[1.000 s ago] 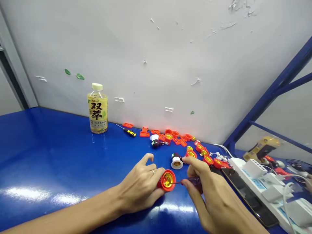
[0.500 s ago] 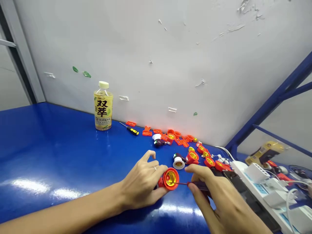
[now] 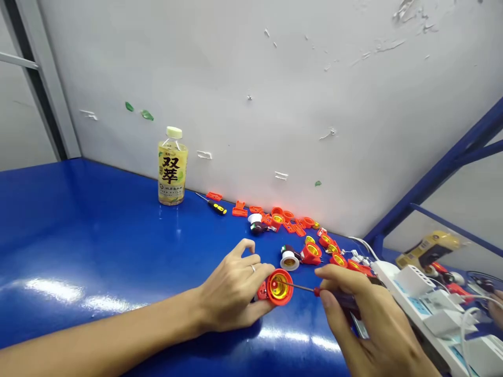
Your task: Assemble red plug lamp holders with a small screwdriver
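While crooked, L hand [image 3: 233, 288] on socket [image 3: 280, 291]

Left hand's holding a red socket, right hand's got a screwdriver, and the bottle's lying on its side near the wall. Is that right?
Not quite: the bottle stands upright near the wall, as the head view shows. The left hand does hold a red socket, the right hand a screwdriver.

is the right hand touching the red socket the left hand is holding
Apart. The head view shows blue tabletop between the right hand and the red socket; only the screwdriver crosses that gap.
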`<state>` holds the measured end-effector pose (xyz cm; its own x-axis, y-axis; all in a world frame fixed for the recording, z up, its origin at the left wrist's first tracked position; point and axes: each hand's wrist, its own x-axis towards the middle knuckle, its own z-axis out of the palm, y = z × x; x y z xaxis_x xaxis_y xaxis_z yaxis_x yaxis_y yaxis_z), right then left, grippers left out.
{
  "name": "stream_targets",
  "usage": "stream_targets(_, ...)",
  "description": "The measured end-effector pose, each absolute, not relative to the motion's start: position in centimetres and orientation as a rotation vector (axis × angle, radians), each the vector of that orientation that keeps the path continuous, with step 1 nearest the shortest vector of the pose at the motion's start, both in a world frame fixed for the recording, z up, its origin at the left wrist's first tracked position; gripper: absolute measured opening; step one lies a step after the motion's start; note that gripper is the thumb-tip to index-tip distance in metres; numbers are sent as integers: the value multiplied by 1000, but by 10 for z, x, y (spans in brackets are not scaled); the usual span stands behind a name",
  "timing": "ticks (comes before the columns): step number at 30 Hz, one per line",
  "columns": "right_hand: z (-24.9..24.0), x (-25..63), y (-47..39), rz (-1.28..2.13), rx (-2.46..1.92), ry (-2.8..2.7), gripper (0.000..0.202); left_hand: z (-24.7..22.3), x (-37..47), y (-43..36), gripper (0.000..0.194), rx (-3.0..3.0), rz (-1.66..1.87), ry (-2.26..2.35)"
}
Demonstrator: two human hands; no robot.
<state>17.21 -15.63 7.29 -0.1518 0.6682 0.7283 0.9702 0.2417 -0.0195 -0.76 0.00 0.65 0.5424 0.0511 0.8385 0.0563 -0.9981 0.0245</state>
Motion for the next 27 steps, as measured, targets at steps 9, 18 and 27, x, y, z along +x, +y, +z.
stream_targets(9, 72, 171, -152, -607, -1495, -1939, 28, 7, -7, 1, 15, -2755, -1489, -110)
stream_targets(18, 80, 168, -141, -557, -1357, -2036, 24, 7, -7, 1, 14, -2790, -1496, -85)
stream_targets(27, 77, 168, -141, -622, -1362, -2010, 21, 7, -7, 1, 13, -2806, -1527, -95)
